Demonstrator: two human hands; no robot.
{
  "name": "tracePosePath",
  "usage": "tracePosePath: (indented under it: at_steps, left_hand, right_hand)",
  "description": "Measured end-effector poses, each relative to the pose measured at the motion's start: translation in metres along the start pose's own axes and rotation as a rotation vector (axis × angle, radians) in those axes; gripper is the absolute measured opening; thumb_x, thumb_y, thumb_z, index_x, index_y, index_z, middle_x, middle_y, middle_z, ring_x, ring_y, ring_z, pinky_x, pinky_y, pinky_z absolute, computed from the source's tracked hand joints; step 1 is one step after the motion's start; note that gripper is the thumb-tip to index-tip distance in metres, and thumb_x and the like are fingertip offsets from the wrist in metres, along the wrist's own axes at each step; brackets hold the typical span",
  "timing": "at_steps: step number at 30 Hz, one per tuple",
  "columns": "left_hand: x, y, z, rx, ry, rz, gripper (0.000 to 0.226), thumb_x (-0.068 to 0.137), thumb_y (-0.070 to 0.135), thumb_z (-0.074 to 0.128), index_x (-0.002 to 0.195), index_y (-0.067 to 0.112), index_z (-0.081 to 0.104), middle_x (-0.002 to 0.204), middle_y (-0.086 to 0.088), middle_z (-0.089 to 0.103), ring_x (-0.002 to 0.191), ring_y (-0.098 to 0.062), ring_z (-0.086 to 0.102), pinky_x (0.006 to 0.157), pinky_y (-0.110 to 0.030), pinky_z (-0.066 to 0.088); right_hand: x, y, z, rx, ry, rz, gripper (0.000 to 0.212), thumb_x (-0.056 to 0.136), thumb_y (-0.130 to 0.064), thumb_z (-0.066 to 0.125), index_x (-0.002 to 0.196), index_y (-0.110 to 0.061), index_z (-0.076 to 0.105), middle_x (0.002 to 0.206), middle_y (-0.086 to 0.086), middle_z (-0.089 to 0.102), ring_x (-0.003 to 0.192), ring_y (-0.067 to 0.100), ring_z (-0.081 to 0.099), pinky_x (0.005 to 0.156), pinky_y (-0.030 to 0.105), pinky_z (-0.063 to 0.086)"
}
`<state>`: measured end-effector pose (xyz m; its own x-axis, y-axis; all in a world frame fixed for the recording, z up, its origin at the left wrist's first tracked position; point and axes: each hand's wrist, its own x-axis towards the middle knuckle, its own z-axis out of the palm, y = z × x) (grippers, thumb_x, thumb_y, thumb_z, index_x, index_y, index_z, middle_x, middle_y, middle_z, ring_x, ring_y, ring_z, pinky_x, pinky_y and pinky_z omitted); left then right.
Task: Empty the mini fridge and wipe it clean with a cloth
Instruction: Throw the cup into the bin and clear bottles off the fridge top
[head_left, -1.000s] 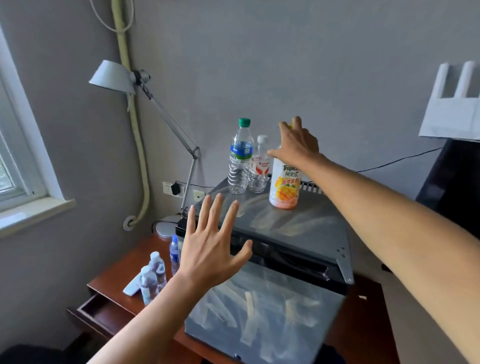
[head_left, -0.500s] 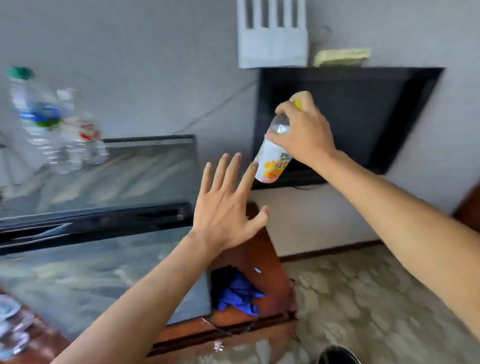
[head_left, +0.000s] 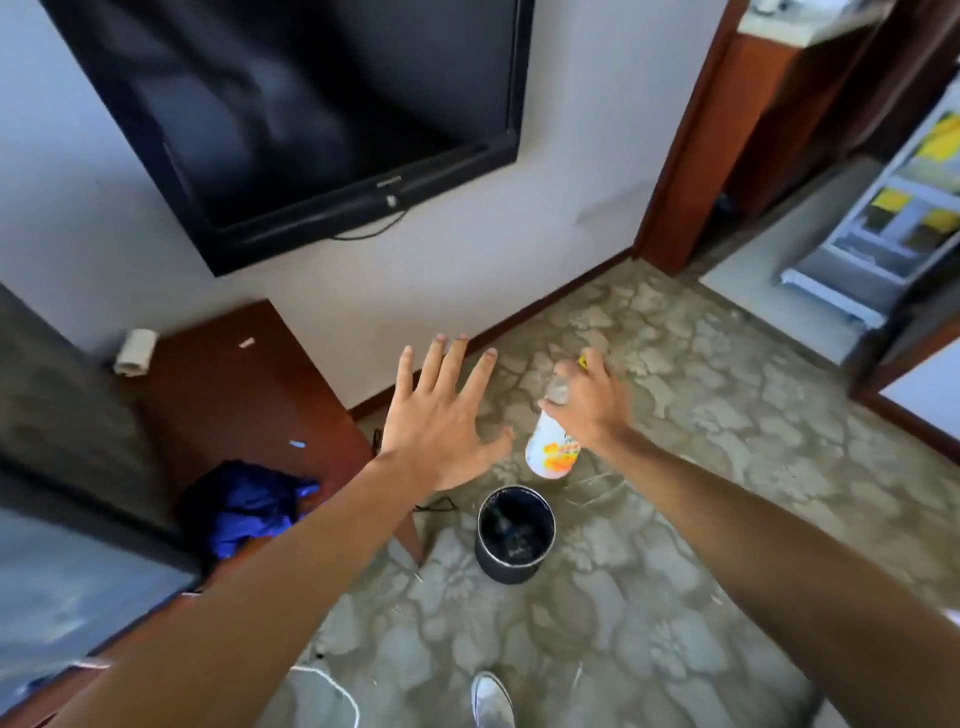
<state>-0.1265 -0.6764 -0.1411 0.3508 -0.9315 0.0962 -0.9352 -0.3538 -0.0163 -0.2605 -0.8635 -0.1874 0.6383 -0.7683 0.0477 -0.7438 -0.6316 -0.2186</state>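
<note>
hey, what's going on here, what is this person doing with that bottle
A person's right hand grips a juice bottle by its upper part, holding it in the air above and just beyond a black waste bin on the patterned floor. The left hand is spread open in the air, holding nothing. It looks like the bottle may be headed for the bin. A blue cloth lies in the wooden desk at left.

a plain hotel-style room, seen from above at a tilt

a black flat-screen television (head_left: 291, 114) hangs on the white wall (head_left: 571, 156) at 11 o'clock, a cable looping under it. a dark wood baseboard (head_left: 545, 301) meets a beige carpet (head_left: 701, 467) with a pale floral pattern. at 9 o'clock stands a reddish-brown wooden desk (head_left: 228, 384). a brown door frame (head_left: 696, 135) rises at 1 o'clock. a black round waste bin (head_left: 514, 535) sits on the carpet near centre, daylight brightening the floor.
</note>
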Motion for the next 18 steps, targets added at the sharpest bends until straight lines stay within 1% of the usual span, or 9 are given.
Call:
tracePosePath:
  at_steps: [2,5,7,9,11,12,14,16,18]
  left_hand:
    - [0.002,0.007,0.016,0.000,-0.028,-0.015,0.091,0.091,0.079,0.023,0.165,0.028,0.004,0.172,-0.012,0.007,0.159,-0.032,-0.003,0.126,-0.060,-0.002]
    - [0.001,0.007,0.032,-0.009,-0.066,-0.062,0.091,0.090,0.079,0.022,0.164,0.029,0.004,0.172,-0.012,0.007,0.159,-0.033,-0.001,0.126,-0.059,0.000]
    - [-0.001,0.003,0.038,-0.001,-0.096,-0.094,0.092,0.089,0.079,0.020,0.164,0.028,0.002,0.172,-0.012,0.006,0.159,-0.032,-0.001,0.127,-0.059,0.001]
    - [-0.004,-0.003,0.041,0.003,-0.096,-0.124,0.093,0.088,0.078,0.020,0.164,0.027,0.005,0.172,-0.012,0.008,0.159,-0.032,0.001,0.127,-0.059,0.003]
    - [-0.005,-0.007,0.042,-0.006,-0.073,-0.146,0.092,0.088,0.077,0.021,0.163,0.026,0.010,0.171,-0.013,0.013,0.159,-0.033,0.005,0.126,-0.060,0.007]
    - [-0.006,-0.009,0.043,-0.011,-0.070,-0.155,0.092,0.088,0.077,0.020,0.163,0.026,0.011,0.170,-0.013,0.015,0.159,-0.034,0.006,0.126,-0.060,0.007]
    - [-0.008,-0.013,0.043,-0.012,-0.075,-0.172,0.092,0.087,0.078,0.017,0.163,0.026,0.011,0.170,-0.013,0.015,0.159,-0.034,0.006,0.126,-0.060,0.007]
    - [-0.009,-0.016,0.042,-0.010,-0.073,-0.185,0.093,0.087,0.078,0.016,0.163,0.026,0.010,0.170,-0.013,0.014,0.159,-0.034,0.005,0.126,-0.060,0.008]
    - [-0.010,-0.021,0.039,-0.011,-0.064,-0.199,0.092,0.087,0.077,0.017,0.164,0.026,0.009,0.170,-0.013,0.013,0.159,-0.033,0.004,0.126,-0.060,0.008]
  right_hand:
    - [-0.002,0.020,0.025,0.037,-0.040,0.029,0.061,0.079,-0.047,0.080,0.128,-0.016,0.060,0.132,0.011,0.042,0.118,0.038,0.055,0.091,0.043,0.053]
    - [-0.001,0.036,0.055,0.111,-0.103,0.036,0.066,0.082,-0.044,0.080,0.134,-0.013,0.053,0.135,0.012,0.042,0.123,0.035,0.051,0.093,0.044,0.054]
    - [0.001,0.043,0.070,0.136,-0.189,0.010,0.072,0.085,-0.042,0.076,0.142,-0.013,0.044,0.141,0.012,0.038,0.132,0.032,0.042,0.100,0.045,0.051]
    - [0.003,0.049,0.084,0.067,-0.255,-0.045,0.076,0.087,-0.040,0.074,0.147,-0.011,0.038,0.147,0.013,0.036,0.140,0.033,0.035,0.110,0.046,0.043]
    - [0.004,0.055,0.092,-0.014,-0.303,-0.065,0.076,0.088,-0.035,0.074,0.150,-0.010,0.036,0.154,0.015,0.034,0.145,0.036,0.032,0.117,0.049,0.037]
    - [0.006,0.057,0.094,-0.037,-0.326,-0.065,0.073,0.089,-0.030,0.074,0.149,-0.010,0.038,0.157,0.016,0.032,0.146,0.036,0.031,0.117,0.050,0.037]
    - [0.009,0.058,0.091,-0.056,-0.369,-0.067,0.064,0.091,-0.021,0.071,0.147,-0.012,0.043,0.158,0.015,0.031,0.144,0.034,0.034,0.114,0.048,0.042]
    - [0.016,0.057,0.083,-0.076,-0.391,-0.072,0.054,0.094,-0.018,0.067,0.144,-0.012,0.048,0.153,0.014,0.036,0.139,0.033,0.041,0.108,0.043,0.047]
    - [0.025,0.050,0.074,-0.095,-0.382,-0.082,0.047,0.094,-0.018,0.064,0.139,-0.012,0.051,0.144,0.011,0.044,0.130,0.030,0.047,0.100,0.040,0.050]
